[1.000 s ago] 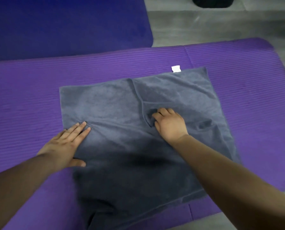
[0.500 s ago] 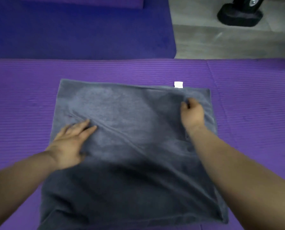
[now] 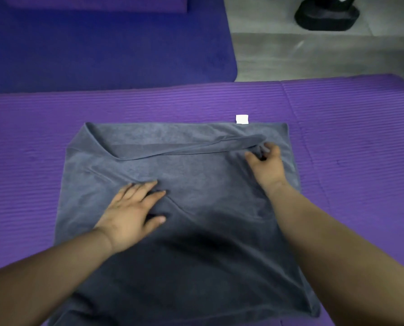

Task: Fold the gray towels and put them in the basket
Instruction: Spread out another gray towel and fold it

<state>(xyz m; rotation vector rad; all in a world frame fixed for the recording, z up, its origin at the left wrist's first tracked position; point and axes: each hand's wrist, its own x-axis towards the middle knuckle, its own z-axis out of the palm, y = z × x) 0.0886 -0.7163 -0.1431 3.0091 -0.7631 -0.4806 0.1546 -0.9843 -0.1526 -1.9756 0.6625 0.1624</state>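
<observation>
A gray towel (image 3: 196, 243) lies spread on a purple mat (image 3: 149, 104), with a white tag (image 3: 242, 119) at its far edge. My left hand (image 3: 131, 214) rests flat on the towel's middle left, fingers spread. My right hand (image 3: 266, 164) pinches a bunched fold of the top layer near the far right corner. That layer is pulled back toward me, leaving a long ridge across the far side and baring the layer under it. No basket is in view.
A dark blue mat (image 3: 102, 48) lies beyond the purple one at the far left. Gray floor (image 3: 313, 55) shows at the far right, with a black stand base (image 3: 326, 16) on it.
My right hand went from the towel's middle to the far right corner and now lifts the top layer's edge back. My left hand slid toward the middle. The view shifted.
</observation>
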